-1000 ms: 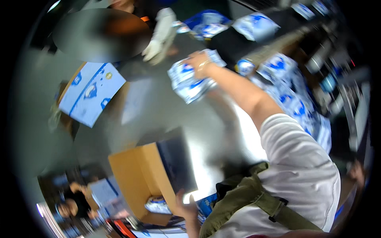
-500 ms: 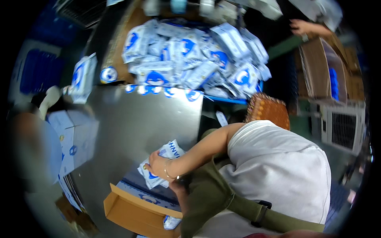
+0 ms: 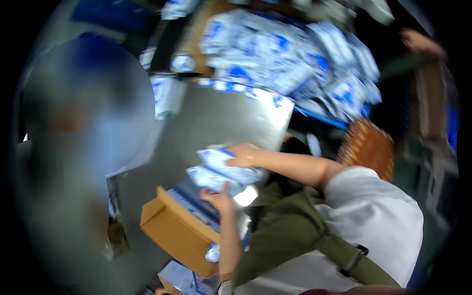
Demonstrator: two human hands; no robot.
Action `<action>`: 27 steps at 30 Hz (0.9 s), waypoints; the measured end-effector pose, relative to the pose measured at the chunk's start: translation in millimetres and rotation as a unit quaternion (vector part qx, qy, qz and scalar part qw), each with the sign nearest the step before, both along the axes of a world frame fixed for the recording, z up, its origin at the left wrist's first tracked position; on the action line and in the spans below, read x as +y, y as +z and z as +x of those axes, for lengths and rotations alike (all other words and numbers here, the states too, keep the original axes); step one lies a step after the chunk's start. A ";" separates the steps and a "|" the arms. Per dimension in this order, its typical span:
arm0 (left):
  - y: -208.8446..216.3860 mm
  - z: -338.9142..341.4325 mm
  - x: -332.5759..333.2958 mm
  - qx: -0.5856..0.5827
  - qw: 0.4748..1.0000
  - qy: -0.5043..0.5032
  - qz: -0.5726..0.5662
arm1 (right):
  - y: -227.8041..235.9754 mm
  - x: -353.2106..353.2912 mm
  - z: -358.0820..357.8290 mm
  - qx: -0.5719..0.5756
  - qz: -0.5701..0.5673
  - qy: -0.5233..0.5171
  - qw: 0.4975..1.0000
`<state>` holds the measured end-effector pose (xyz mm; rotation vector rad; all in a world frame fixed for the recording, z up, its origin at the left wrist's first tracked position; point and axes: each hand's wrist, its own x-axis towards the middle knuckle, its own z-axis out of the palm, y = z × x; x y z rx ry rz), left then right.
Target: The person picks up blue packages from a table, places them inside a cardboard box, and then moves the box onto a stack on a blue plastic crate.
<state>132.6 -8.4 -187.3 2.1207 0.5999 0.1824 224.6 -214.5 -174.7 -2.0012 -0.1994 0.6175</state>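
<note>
Blurred white-and-blue soft packets (image 3: 219,169), at least two of them, overlap above the metal table. From the far right side, my right hand (image 3: 241,155) grips the upper packet, its fingers closed over the end. At their near edge, my left hand (image 3: 216,197) holds the lower packet between thumb and fingers. Just left of my left forearm lies an open brown carton (image 3: 179,236) with a blue printed inner panel (image 3: 194,202). A small white-and-blue packet (image 3: 212,252) shows at the carton's right end.
The metal table (image 3: 196,125) reaches to a large heap of similar packets (image 3: 275,59) in a blue-edged bin. A brown woven-edged seat (image 3: 368,147) stands at right. A blurred person (image 3: 88,113) is close on the left; another person's hand (image 3: 420,42) shows at far right.
The view has swung, shifting the scene rightward. My left hand, mostly hidden before, now shows at the packets' near edge. The packets are fanned apart, and the person at left looms larger.
</note>
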 end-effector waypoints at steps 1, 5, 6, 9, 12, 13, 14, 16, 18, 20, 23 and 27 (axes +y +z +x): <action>-9.5 1.0 -1.3 -0.047 0.993 0.023 -0.105 | 3.7 2.6 8.0 0.015 -0.028 0.044 0.999; 32.6 10.0 -5.3 0.067 0.947 0.074 -0.306 | 8.0 32.9 29.4 0.051 -0.069 0.100 0.991; 32.7 12.2 1.4 0.078 0.948 0.075 -0.300 | 4.4 40.7 38.0 0.060 -0.063 0.122 0.989; 1.2 -30.4 32.1 -0.017 0.955 0.140 -0.260 | -18.3 85.7 34.6 0.040 -0.015 0.276 0.960; -12.0 -48.7 36.0 -0.052 0.956 0.254 -0.138 | -11.1 99.2 68.2 0.014 0.039 0.394 0.918; -6.5 -42.0 30.9 -0.076 0.953 0.244 -0.161 | -18.2 99.6 89.4 -0.122 0.034 0.400 0.908; 11.3 -30.4 19.8 -0.056 0.954 0.254 -0.152 | -37.4 97.9 128.6 -0.212 0.028 0.353 0.911; -10.2 -46.9 23.7 -0.081 0.945 0.289 -0.131 | 44.8 89.1 212.7 -0.434 -0.116 0.258 0.855; -21.4 -52.7 26.2 0.026 0.945 0.314 -0.087 | 78.7 69.6 314.9 -0.533 -0.279 0.174 0.780; -10.9 -48.4 17.9 0.042 0.940 0.333 -0.067 | 111.0 53.1 388.8 -0.509 -0.383 0.149 0.756; 28.0 -23.6 4.4 0.058 0.931 0.356 -0.058 | 118.1 61.4 451.3 -0.457 -0.470 0.224 0.721; 2.4 -42.2 11.7 0.117 0.926 0.354 -0.066 | 115.7 126.4 461.4 -0.439 -0.352 0.296 0.771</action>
